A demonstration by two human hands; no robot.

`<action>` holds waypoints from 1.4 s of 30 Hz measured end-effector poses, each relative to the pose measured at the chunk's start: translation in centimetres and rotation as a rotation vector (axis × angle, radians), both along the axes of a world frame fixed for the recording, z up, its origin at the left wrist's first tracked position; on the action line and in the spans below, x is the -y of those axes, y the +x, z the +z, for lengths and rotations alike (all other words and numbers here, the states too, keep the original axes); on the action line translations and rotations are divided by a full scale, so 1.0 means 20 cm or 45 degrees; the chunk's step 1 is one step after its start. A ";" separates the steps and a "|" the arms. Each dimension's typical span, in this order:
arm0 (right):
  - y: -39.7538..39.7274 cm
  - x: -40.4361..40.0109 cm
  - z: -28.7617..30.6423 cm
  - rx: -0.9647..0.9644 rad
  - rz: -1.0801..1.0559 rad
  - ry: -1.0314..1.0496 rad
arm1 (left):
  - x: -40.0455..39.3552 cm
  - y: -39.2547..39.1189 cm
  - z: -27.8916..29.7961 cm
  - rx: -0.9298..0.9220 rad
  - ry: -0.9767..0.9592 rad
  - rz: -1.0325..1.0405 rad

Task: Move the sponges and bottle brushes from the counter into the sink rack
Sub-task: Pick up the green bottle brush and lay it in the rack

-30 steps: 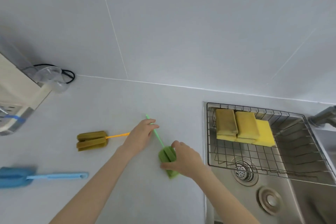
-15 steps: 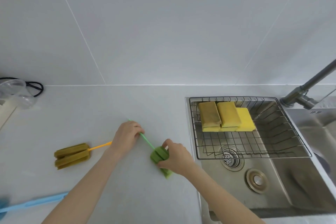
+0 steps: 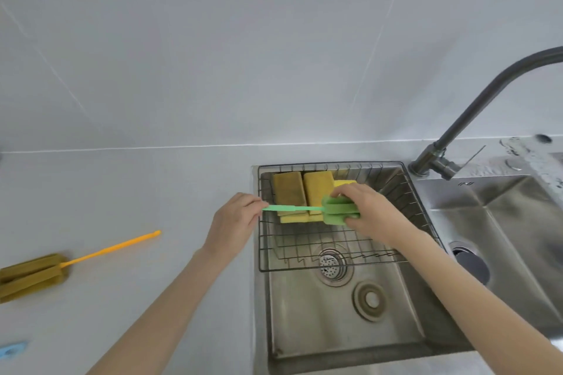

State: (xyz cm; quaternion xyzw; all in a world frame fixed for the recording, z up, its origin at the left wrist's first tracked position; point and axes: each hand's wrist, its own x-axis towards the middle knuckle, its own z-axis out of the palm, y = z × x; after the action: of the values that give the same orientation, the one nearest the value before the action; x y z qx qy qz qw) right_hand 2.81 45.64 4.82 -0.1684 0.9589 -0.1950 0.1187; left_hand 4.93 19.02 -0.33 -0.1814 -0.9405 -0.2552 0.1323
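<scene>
I hold the green sponge-headed bottle brush (image 3: 330, 211) over the wire sink rack (image 3: 418, 213), my right hand (image 3: 370, 214) clamped on its head, my left hand (image 3: 233, 222) pinching its handle tip. This looks like the placing step. Next I should lower it beside the yellow sponges (image 3: 301, 195) and let go.

Rack (image 3: 426, 222) back-left taken by sponges (image 3: 301, 195), green brush (image 3: 335, 213) and both hands over them; front half bare wire, open from above. Faucet (image 3: 475, 109) arches over right. Tabletop (image 3: 152, 192) left of sink bare, orange brush (image 3: 45, 271) far left.
</scene>
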 end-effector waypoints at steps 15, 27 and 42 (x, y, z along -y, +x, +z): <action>-0.20 -0.61 -0.45 0.119 -0.002 0.060 | -0.70 -0.14 -0.32 0.449 -0.068 0.056; -0.22 -0.67 -0.65 0.178 -0.010 0.128 | -0.76 -0.21 -0.46 0.522 -0.145 0.036; -0.19 -0.58 -0.56 0.026 -0.046 0.276 | -0.75 -0.16 -0.36 0.606 -0.175 0.151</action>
State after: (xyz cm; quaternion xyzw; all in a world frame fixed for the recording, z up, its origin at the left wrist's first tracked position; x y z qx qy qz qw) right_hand -1.01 57.30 -6.40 -0.1354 0.9760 -0.0940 0.1424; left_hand 1.83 34.03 -7.46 -0.0695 -0.9692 -0.2180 -0.0906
